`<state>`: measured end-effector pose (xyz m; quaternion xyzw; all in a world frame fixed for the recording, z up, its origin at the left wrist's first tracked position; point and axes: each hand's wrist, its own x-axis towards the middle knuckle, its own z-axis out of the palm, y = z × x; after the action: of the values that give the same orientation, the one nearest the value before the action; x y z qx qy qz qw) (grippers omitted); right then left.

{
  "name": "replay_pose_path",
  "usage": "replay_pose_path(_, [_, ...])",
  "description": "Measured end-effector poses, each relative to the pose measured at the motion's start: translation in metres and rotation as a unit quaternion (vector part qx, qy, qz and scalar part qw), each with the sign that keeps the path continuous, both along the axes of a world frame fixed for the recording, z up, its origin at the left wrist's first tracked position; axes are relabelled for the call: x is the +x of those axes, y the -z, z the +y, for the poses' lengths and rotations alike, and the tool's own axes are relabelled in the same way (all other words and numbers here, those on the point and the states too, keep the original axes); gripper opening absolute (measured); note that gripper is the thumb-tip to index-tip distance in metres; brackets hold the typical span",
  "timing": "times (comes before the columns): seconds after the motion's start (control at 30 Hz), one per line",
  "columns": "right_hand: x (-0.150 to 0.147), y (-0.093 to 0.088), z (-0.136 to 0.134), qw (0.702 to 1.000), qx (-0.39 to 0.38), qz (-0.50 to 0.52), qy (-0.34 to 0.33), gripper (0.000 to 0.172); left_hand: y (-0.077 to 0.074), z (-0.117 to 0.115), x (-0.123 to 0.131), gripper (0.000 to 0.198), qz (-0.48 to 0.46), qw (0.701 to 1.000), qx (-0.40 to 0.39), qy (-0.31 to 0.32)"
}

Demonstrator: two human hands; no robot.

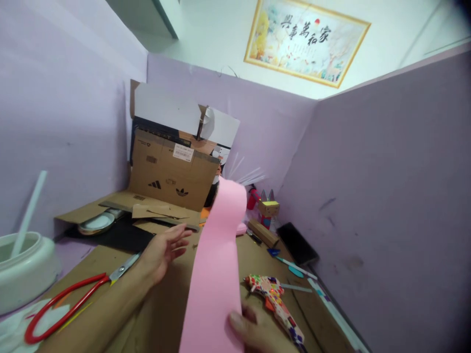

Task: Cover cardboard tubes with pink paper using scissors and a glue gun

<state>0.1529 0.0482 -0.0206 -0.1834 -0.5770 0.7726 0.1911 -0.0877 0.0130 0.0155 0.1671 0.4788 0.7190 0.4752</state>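
Observation:
A long strip of pink sheet (215, 264), smooth like foam or card, stands up before me with its far end curled over. My right hand (253, 328) grips its right edge low down, thumb on the face and fingers behind. To the strip's left, my left hand (167, 252) is held up with fingers apart, touching nothing. Partly behind my left forearm lie red-handled scissors (81, 294). A colourfully patterned glue gun (274, 301) with a glue stick in its back rests on the brown cardboard (165, 314), right of the strip.
Cardboard box pieces (172, 171) stand at the back left. A white pot (29, 274) with a stick inside is at the far left. Along the right lie a black phone-like slab (297, 242) and a small cardboard figure (268, 208). Lilac walls (386, 196) enclose the space.

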Motion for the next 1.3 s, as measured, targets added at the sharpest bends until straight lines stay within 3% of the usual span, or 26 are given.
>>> replay_pose_path(0.07, [-0.019, -0.016, 0.011, 0.996, -0.076, 0.03, 0.032, 0.053, 0.003, -0.002, 0.001, 0.025, 0.024, 0.998, -0.031, -0.046])
replay_pose_path(0.17, [-0.044, -0.026, 0.02, 0.982, -0.138, 0.073, 0.108, 0.057, 0.006, -0.016, 0.015, 0.022, 0.054, 0.998, -0.04, -0.014])
replay_pose_path(0.27, [-0.058, -0.017, 0.018, 0.971, -0.166, 0.103, 0.136, 0.055, 0.006, -0.027, 0.03, 0.037, 0.078, 0.993, -0.028, 0.09])
replay_pose_path(0.37, [-0.063, -0.003, 0.012, 0.968, -0.192, 0.12, 0.106, 0.055, 0.012, -0.025, 0.036, 0.043, 0.087, 0.987, -0.059, 0.119])
replay_pose_path(0.53, [-0.065, 0.009, 0.01, 0.971, -0.173, 0.14, 0.089, 0.055, 0.03, -0.015, 0.03, 0.042, 0.114, 0.987, -0.078, 0.088])
replay_pose_path(0.73, [-0.063, 0.009, 0.013, 0.97, -0.158, 0.158, 0.096, 0.06, 0.026, -0.018, 0.029, 0.037, 0.146, 0.984, -0.067, 0.075])
replay_pose_path(0.93, [-0.068, 0.011, 0.019, 0.954, -0.143, 0.167, 0.203, 0.069, 0.03, -0.021, 0.052, 0.076, 0.153, 0.98, -0.115, 0.064])
replay_pose_path(1.1, [-0.069, 0.01, 0.017, 0.963, -0.11, 0.161, 0.185, 0.061, 0.034, -0.019, 0.07, 0.056, 0.14, 0.98, -0.114, 0.082])
replay_pose_path(1.23, [-0.061, -0.001, 0.022, 0.969, -0.113, 0.168, 0.138, 0.056, 0.04, -0.019, 0.07, 0.045, 0.084, 0.989, -0.106, 0.068])
replay_pose_path(1.3, [-0.059, -0.002, 0.028, 0.963, -0.114, 0.185, 0.16, 0.058, 0.046, -0.019, 0.066, 0.04, 0.093, 0.987, -0.109, 0.072])
